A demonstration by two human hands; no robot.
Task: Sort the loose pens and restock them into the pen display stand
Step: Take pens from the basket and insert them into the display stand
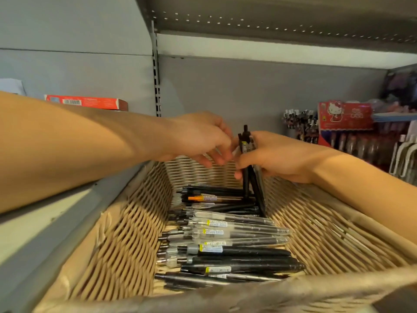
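Both hands meet over the far end of the woven basket [126, 233]: the right hand [277, 157] grips a bundle of black pens [252, 175] upright, and the left hand [203, 138], fingers loosely curled, touches their tops. More loose pens [228, 245] lie flat along the basket's bottom. A pen display stand [345, 129] sits at the shelf's right edge.

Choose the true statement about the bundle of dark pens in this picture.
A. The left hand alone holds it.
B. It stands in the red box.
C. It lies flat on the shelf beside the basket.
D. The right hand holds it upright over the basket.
D: the right hand grips the bundle of dark pens upright above the wicker basket, while the left hand reaches toward its top.
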